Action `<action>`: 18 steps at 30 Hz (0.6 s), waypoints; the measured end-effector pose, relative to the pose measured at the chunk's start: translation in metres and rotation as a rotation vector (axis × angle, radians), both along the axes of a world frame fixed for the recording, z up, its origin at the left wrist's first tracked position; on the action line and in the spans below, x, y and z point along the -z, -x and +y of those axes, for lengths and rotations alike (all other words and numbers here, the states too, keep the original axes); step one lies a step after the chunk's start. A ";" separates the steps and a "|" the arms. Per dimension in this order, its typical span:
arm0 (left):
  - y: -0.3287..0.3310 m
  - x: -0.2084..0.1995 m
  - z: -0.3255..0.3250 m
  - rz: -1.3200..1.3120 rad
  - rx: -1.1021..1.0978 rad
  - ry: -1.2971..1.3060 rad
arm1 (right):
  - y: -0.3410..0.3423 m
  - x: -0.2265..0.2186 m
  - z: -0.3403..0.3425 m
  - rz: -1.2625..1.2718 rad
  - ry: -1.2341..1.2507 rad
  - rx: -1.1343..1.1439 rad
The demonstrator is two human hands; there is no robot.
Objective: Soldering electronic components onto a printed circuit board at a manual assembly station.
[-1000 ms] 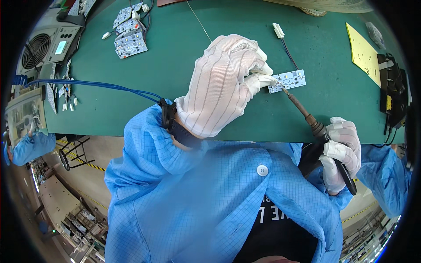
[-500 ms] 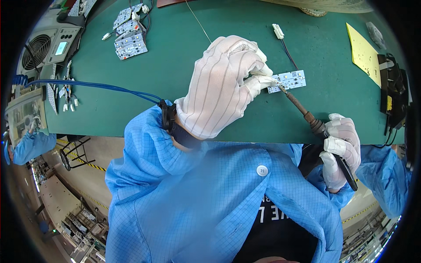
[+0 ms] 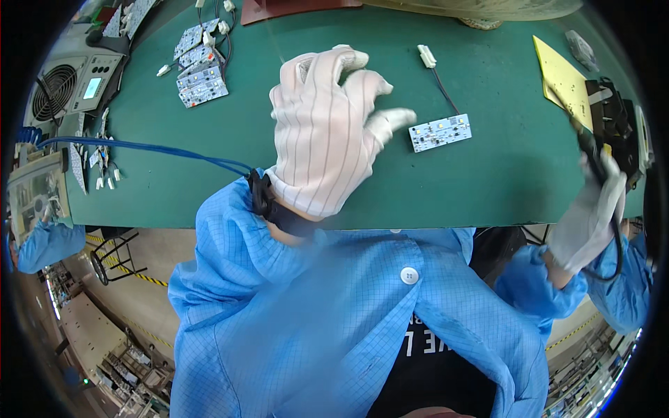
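My gloved left hand (image 3: 324,136) is over the green mat, its thumb and some fingers spread. A thin solder wire (image 3: 277,46) runs to its far edge and seems tucked in the curled fingers, whose grip is hidden. Just right of the thumb lies a small white circuit board (image 3: 440,133), untouched, with a dark lead up to a white connector (image 3: 426,56). My right hand (image 3: 591,212), gloved too, is closed round a soldering iron (image 3: 589,143) at the right. The iron's blurred tip is over the yellow sheet (image 3: 557,76).
Several circuit boards with leads (image 3: 202,85) lie at the far left, more boards (image 3: 101,150) at the left edge. A grey machine with a fan and small screen (image 3: 77,83) stands behind. Blue cables (image 3: 146,144) run to my left wrist. A black holder (image 3: 620,118) stands at the right.
My right hand has carried the soldering iron off the board to the right, toward the yellow sheet. My left hand has let go of the board and moved left, thumb and fingers spreading; the wire shifted along.
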State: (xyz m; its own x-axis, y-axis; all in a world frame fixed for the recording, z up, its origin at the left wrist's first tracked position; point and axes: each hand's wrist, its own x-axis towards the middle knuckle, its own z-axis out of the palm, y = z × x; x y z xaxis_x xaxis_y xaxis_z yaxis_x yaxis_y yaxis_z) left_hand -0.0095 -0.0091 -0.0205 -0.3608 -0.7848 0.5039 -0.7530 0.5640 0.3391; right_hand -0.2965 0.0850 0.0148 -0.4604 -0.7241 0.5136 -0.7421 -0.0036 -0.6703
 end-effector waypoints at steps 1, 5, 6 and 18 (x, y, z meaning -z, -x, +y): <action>0.001 -0.002 0.002 -0.026 0.019 0.004 | 0.006 -0.004 -0.013 -0.104 0.022 -0.040; 0.006 -0.011 0.015 -0.112 0.195 0.055 | 0.022 0.005 -0.075 -0.387 0.182 -0.225; 0.007 -0.011 0.017 -0.137 0.194 0.028 | 0.022 0.007 -0.081 -0.237 0.091 -0.253; 0.000 -0.007 0.014 0.044 0.325 0.112 | -0.022 0.030 0.011 -0.128 0.145 -0.002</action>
